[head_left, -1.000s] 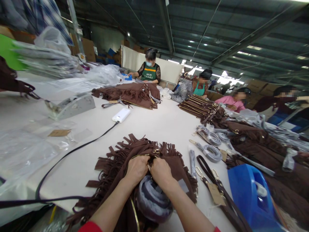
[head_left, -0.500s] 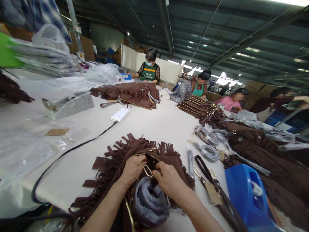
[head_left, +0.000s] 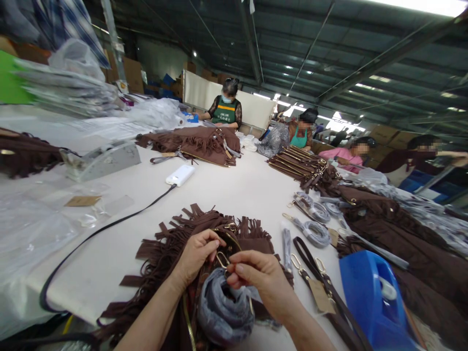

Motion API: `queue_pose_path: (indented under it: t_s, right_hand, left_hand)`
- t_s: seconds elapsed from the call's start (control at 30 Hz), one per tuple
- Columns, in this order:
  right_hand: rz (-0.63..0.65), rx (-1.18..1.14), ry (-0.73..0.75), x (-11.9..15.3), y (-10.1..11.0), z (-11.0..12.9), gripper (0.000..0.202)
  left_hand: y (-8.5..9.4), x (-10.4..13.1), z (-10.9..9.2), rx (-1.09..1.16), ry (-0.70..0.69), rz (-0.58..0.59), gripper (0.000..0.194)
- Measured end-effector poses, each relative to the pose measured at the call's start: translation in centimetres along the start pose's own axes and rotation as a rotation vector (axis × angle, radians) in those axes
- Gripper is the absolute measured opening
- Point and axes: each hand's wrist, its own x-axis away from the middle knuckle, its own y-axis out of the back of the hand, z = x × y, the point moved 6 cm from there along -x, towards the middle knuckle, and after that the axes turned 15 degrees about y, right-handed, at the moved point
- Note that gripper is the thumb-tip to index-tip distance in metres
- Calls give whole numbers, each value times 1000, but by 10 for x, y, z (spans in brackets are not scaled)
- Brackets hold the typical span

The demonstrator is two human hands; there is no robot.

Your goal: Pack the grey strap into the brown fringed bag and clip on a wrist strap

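"Head view, looking down: what lay between the hands?"

"A dark brown, soft bag with long fringe and a gold zip [head_left: 171, 246] lay on the near side of a broad white table [head_left: 234, 190]. A thick coil in wrinkled, see-through grey wrap [head_left: 224, 312] sat against its opening, between the wearer's forearms. An oval gold metal clasp [head_left: 222, 260] stood just above the coil."

"And the grip?"

"The right hand [head_left: 261, 275] had its thumb and fingertips pressed together, pinching the lower end of the clasp. The left hand [head_left: 197, 253] curled its fingers at the zipped edge of the opening; whether they pinched it, I could not tell."

"What was around them?"

"To the right were dark brown straps with gold clasps and a tan card tag [head_left: 310, 263], then a bright blue plastic container [head_left: 365, 292]. Beyond the bag, a small white rectangular device [head_left: 180, 175] joined a black cord [head_left: 120, 222] that curved left. Across the table, a person in a green apron [head_left: 224, 113] was near a pile of brown fringed bags [head_left: 199, 139]."
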Motion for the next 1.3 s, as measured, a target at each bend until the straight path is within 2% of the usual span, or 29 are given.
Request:
queue_pose_path:
  t_s: [0.13, 0.27, 0.43, 0.63, 0.8, 1.1, 1.3]
  right_hand:
    - [-141, 103, 129, -18, 5, -14, 22]
    - [-194, 321, 280, -28, 7, -21, 17]
    - [-311, 327, 230, -32, 9, -36, 23]
    - [-355, 285, 153, -35, 10, -42, 22]
    - [-345, 315, 171, -33, 10, -40, 19]
    - [-256, 529, 173, -37, 8, -40, 14]
    - [-155, 843, 192, -35, 3, -36, 16]
  left_hand:
    - [-2, -2, 1, 11, -5, 6, 20]
    - [-3, -4, 2, 33, 13, 13, 20]
    - [-5, -6, 5, 67, 54, 46, 24]
    - [-8, -7, 8, 54, 53, 52, 20]
    - [-11, -8, 8, -23, 41, 75, 16]
    - [-12, -7, 7, -129, 13, 61, 14]
    - [-13, -6, 7, -200, -17, 35, 12]
